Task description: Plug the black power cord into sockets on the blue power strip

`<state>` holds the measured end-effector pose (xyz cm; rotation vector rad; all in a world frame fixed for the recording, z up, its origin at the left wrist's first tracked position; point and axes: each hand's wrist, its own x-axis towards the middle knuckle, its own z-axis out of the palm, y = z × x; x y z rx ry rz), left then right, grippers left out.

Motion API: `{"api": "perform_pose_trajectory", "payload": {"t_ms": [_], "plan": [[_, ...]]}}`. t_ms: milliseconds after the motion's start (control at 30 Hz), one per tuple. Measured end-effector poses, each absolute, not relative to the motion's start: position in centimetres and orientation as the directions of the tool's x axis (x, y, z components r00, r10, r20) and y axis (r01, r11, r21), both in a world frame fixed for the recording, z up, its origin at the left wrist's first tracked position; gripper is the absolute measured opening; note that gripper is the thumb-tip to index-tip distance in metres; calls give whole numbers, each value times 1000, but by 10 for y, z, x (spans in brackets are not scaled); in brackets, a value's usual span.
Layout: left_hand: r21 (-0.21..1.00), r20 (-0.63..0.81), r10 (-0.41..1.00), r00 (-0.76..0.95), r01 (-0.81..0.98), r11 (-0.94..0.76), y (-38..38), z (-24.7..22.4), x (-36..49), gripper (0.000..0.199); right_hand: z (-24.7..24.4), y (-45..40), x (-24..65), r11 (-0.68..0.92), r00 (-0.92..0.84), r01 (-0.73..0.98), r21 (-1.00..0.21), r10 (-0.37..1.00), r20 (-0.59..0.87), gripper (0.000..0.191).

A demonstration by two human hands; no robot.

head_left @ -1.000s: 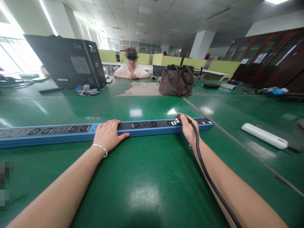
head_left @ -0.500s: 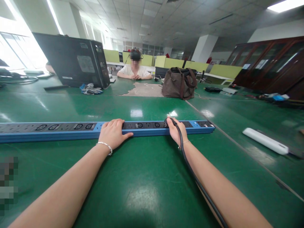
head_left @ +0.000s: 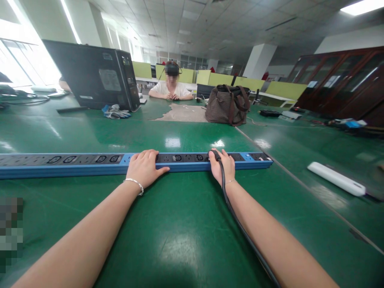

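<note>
A long blue power strip (head_left: pixel 186 167) with black sockets lies across the green table. My left hand (head_left: pixel 145 167) grips the strip left of its visible middle, fingers over the top and thumb along the front edge. Toward the strip's right end, my right hand (head_left: pixel 222 166) is closed on a black plug (head_left: pixel 213 155) at the sockets. Whether its pins sit in a socket is hidden. From the plug a black cable (head_left: pixel 237 220) runs down along my right forearm.
On the green table (head_left: pixel 150 240) stand a black computer case (head_left: pixel 105 80) and a brown bag (head_left: pixel 225 106) toward the back. Gloves (head_left: pixel 116 112) lie by the case. A white power strip (head_left: pixel 336 178) is at the right. A person (head_left: pixel 171 89) sits opposite.
My right wrist has shifted slightly left and turned, and the cable has swung left with it. The plug stays at the same part of the strip. My left hand keeps its grip.
</note>
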<state>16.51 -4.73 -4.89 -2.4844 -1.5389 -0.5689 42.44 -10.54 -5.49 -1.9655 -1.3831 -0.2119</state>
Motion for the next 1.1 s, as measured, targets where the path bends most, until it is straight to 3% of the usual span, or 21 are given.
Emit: {"api": "perform_pose_trajectory", "payload": {"t_ms": [267, 567, 800, 1100], "plan": [[73, 397, 827, 398, 884, -461, -47, -49, 164, 66, -55, -112, 416, -189, 397, 895, -405, 753, 525, 40], [61, 400, 826, 396, 888, -455, -46, -51, 164, 65, -45, -108, 421, -268, 421, 886, -378, 807, 414, 39], [56, 414, 818, 398, 887, -459, -46, -51, 164, 65, -49, -112, 415, -253, 422, 892, -375, 766, 486, 40], [61, 411, 822, 394, 888, -456, -47, -51, 164, 65, -47, -110, 418, -254, 427, 886, -388, 774, 468, 38]]}}
